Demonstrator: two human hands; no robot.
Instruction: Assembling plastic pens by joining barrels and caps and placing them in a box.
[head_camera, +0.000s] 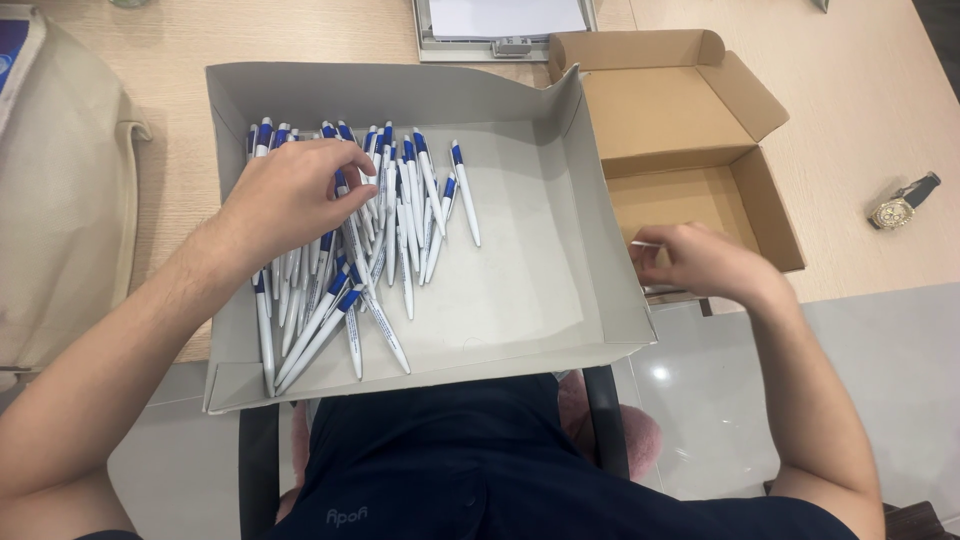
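A shallow grey cardboard tray (520, 300) lies in front of me, half over the table edge. A heap of several white pens with blue ends (400, 215) fills its left part. My left hand (285, 195) rests on the heap, fingertips pinching among the pens. My right hand (700, 262) hovers at the near edge of a small open brown cardboard box (690, 130) to the right of the tray, fingers curled on what looks like a white pen, mostly hidden by the hand.
A wristwatch (900, 207) lies on the wooden table at the right. A grey clipboard-like tray with paper (505, 25) sits at the far edge. A beige bag (60, 190) stands at the left. Below are my dark clothing and a tiled floor.
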